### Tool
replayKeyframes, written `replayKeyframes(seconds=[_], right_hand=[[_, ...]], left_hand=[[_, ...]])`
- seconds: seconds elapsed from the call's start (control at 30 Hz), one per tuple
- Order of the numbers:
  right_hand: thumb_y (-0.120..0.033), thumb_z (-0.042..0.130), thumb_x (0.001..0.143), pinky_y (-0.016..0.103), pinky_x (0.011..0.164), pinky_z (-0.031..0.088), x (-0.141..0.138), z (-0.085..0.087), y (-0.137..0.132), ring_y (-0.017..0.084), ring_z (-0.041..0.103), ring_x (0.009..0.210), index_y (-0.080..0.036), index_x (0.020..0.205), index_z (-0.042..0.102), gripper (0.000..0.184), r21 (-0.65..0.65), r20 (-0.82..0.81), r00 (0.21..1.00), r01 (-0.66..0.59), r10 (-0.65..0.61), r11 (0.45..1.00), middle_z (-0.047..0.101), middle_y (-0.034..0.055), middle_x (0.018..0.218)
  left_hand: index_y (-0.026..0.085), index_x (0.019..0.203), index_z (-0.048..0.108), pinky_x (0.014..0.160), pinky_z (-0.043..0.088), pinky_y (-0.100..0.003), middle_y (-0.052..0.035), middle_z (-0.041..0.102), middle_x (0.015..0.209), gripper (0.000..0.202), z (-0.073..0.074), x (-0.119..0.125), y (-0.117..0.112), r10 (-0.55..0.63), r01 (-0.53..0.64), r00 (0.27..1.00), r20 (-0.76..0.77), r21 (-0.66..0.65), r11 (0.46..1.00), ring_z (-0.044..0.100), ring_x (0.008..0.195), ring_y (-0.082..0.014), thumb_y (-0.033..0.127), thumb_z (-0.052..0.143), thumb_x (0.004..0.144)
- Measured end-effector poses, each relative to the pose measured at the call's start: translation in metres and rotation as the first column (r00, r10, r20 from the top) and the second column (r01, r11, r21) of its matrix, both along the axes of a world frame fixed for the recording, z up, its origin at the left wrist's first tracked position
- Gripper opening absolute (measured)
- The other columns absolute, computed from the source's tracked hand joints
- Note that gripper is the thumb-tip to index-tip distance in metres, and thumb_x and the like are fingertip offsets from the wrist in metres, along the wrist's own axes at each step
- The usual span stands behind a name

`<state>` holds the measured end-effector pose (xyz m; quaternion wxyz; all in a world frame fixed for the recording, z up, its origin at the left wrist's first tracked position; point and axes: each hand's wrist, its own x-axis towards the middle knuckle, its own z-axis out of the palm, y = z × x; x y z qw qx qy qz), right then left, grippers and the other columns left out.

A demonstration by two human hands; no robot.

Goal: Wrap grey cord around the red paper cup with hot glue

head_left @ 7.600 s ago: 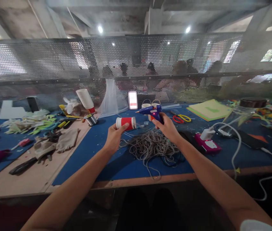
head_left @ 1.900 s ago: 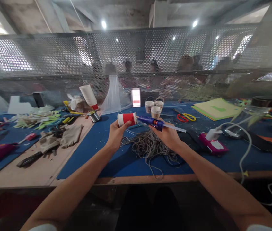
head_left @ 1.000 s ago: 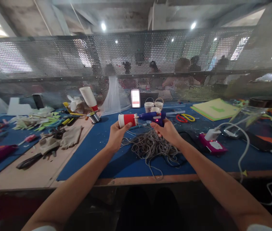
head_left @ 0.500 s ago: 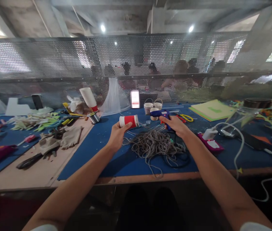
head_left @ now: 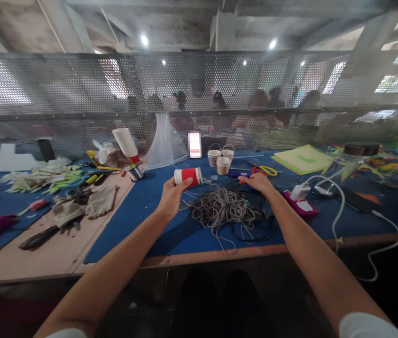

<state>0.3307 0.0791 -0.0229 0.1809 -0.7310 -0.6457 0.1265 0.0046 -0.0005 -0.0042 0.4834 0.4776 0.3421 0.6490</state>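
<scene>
My left hand (head_left: 173, 195) is closed around a red and white paper cup (head_left: 187, 177), tipped on its side above the blue table mat. A thin pale cord lies by the cup's mouth end. My right hand (head_left: 260, 182) is low at the mat, its fingers at the handle of a blue glue gun (head_left: 237, 173); the hand hides much of the handle. Between and below both hands lies a tangled heap of grey cord (head_left: 220, 209). Just behind the glue gun stand three small cups, two with looped handles, one of them the front cup (head_left: 223, 165).
Yellow-handled scissors (head_left: 267, 171) and coloured sheets (head_left: 302, 159) lie to the right, near a clear jar (head_left: 343, 169) and a purple power strip (head_left: 300, 206) with white cables. Left are stacked paper cups (head_left: 125, 142), gloves (head_left: 102, 202) and tools. A perforated metal screen (head_left: 96, 103) stands behind.
My right hand has lowered the glue gun from beside the small cups to the mat. The front small cup now shows fully. My left hand keeps the paper cup almost still.
</scene>
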Motion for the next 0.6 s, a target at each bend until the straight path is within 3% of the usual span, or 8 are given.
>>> replayKeyframes(seconds=[0.17,0.23,0.3,0.4,0.5,0.57,0.6], right_hand=[[-0.07,0.059,0.081,0.037,0.076,0.047,-0.007,0.0,-0.004,0.031,0.069,0.09,-0.016,0.074,0.069,0.055,-0.027,0.102,0.99,0.099,-0.096,0.995,0.072,0.0166,0.083],[-0.063,0.062,0.082,0.039,0.082,0.048,-0.012,0.002,-0.008,0.031,0.068,0.097,-0.015,0.087,0.071,0.049,0.066,0.137,0.983,0.115,-0.123,0.991,0.072,0.0183,0.095],[-0.052,0.062,0.087,0.04,0.087,0.047,-0.021,0.007,-0.014,0.03,0.067,0.101,-0.016,0.094,0.07,0.038,0.243,0.129,0.988,0.051,-0.084,0.969,0.072,0.0175,0.104],[-0.043,0.054,0.094,0.037,0.088,0.049,-0.047,0.021,-0.028,0.023,0.068,0.095,-0.017,0.098,0.069,0.03,0.429,-0.067,0.971,-0.18,0.23,0.885,0.073,0.0115,0.102],[-0.046,0.053,0.096,0.035,0.089,0.052,-0.081,0.035,-0.048,0.021,0.069,0.099,-0.019,0.114,0.066,0.035,0.451,-0.289,0.716,-0.484,0.636,0.75,0.074,0.0091,0.11],[-0.044,0.064,0.091,0.036,0.093,0.052,-0.1,0.04,-0.061,0.022,0.068,0.107,-0.02,0.124,0.062,0.041,0.436,-0.338,0.587,-0.596,0.736,0.675,0.072,0.0107,0.119],[-0.043,0.07,0.087,0.037,0.095,0.052,-0.107,0.04,-0.065,0.023,0.068,0.108,-0.02,0.124,0.062,0.044,0.445,-0.337,0.579,-0.597,0.742,0.667,0.072,0.0109,0.119]], left_hand=[[0.014,0.094,0.075,0.086,0.05,-0.033,-0.006,0.075,0.089,0.038,0.002,0.002,-0.003,-0.026,0.026,1.0,0.006,-0.006,1.0,0.067,0.083,-0.0182,0.035,0.088,0.065],[0.014,0.095,0.075,0.086,0.05,-0.033,-0.0066,0.075,0.091,0.039,0.001,0.002,-0.002,-0.036,0.036,0.999,0.003,0.0,0.999,0.067,0.085,-0.0189,0.035,0.088,0.065],[0.014,0.095,0.075,0.085,0.051,-0.032,-0.0067,0.075,0.09,0.039,-0.001,0.001,-0.001,-0.029,0.029,1.0,-0.007,0.003,1.0,0.066,0.085,-0.0191,0.036,0.087,0.065],[0.013,0.095,0.075,0.082,0.051,-0.031,-0.0057,0.074,0.088,0.039,-0.003,0.0,0.0,0.001,0.0,0.999,-0.051,0.008,1.0,0.065,0.08,-0.0172,0.037,0.087,0.066],[0.013,0.095,0.076,0.079,0.051,-0.03,-0.0052,0.074,0.088,0.04,-0.003,-0.001,0.0,0.025,-0.024,0.995,-0.1,0.011,1.0,0.063,0.076,-0.0162,0.039,0.087,0.067],[0.013,0.096,0.076,0.079,0.051,-0.03,-0.0055,0.075,0.089,0.04,-0.003,-0.001,-0.001,0.034,-0.033,0.994,-0.106,0.017,0.999,0.064,0.077,-0.017,0.04,0.086,0.067],[0.013,0.096,0.076,0.08,0.051,-0.031,-0.0055,0.075,0.089,0.04,-0.003,-0.001,-0.002,0.041,-0.039,0.994,-0.103,0.021,0.999,0.064,0.078,-0.0174,0.04,0.086,0.067]])
